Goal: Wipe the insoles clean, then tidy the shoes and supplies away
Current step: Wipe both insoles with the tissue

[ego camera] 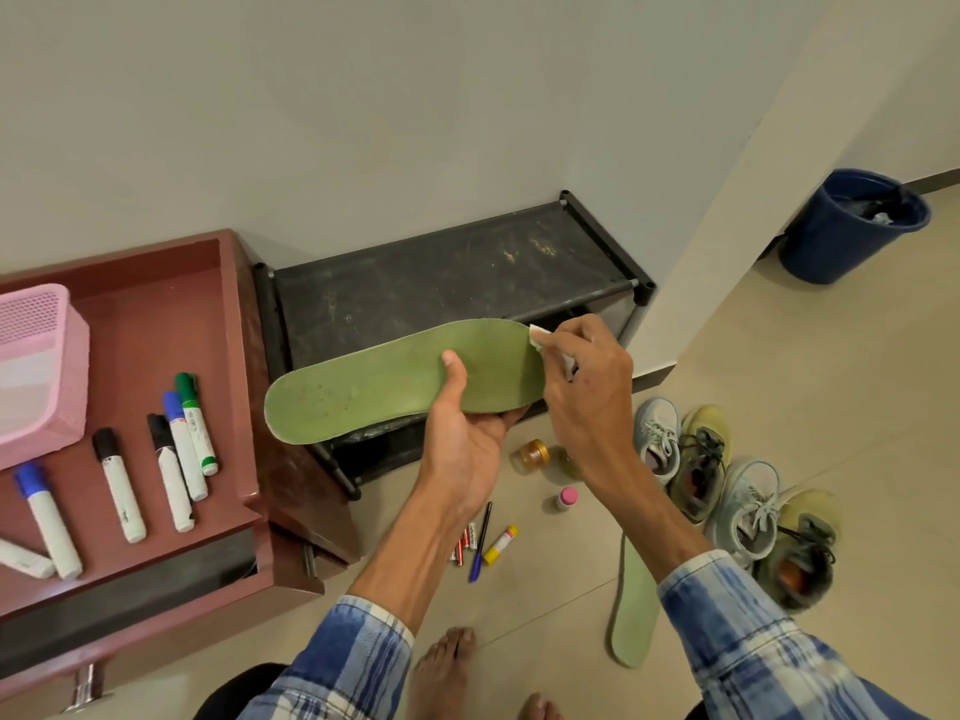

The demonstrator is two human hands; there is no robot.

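Head view: I see the green insole (395, 379) held above the shoe rack's (441, 272) front edge.
Left hand (467, 439): closed under insole, thumb on top.
Right hand (582, 387): pinching white wipe (540, 337) at insole's end.
Risk: one-handed hold; I judge hard rubbing could flex or drop it.

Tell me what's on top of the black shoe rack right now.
The shoe rack top shelf shows only dust and scuff marks. Its front edge is covered by the green insole held before it, so that strip cannot be seen.
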